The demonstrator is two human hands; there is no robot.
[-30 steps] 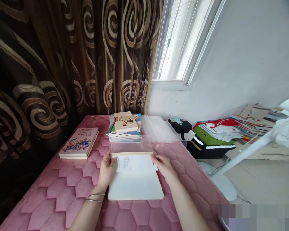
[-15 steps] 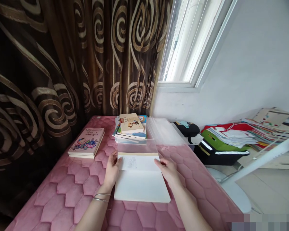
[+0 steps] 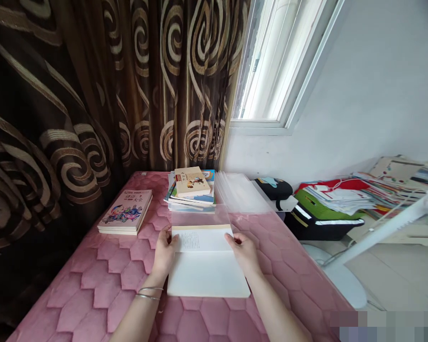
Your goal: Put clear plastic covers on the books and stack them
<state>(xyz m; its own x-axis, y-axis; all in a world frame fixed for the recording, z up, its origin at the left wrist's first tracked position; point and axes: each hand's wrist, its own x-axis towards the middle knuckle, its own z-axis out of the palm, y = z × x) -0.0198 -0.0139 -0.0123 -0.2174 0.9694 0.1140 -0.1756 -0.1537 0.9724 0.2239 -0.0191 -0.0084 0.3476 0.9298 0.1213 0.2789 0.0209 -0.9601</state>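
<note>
An opened book [image 3: 209, 275] lies on the pink quilted mattress in front of me, with a blank white page towards me. Across its far part is a narrower white panel [image 3: 203, 240] with small print on the left and a cream strip along its far edge. A clear plastic book cover [image 3: 201, 216] stretches out beyond that strip, towards the book stack. My left hand [image 3: 166, 249] pinches the panel's left edge, thumb on top. At the right edge, my right hand [image 3: 244, 251] grips it the same way. The fingers underneath are hidden.
Two pink-covered books [image 3: 126, 211] lie stacked at the left. At the back stands a mixed book stack [image 3: 192, 183], beside clear plastic sheets [image 3: 242, 192]. Right of the mattress [image 3: 121, 280] are a black and green box [image 3: 317, 218] with papers and a white fan [image 3: 385, 237].
The view has shifted slightly. My right hand has slid a little along the panel's right edge, and a small red-marked bit there no longer shows. Both hands keep their hold.
</note>
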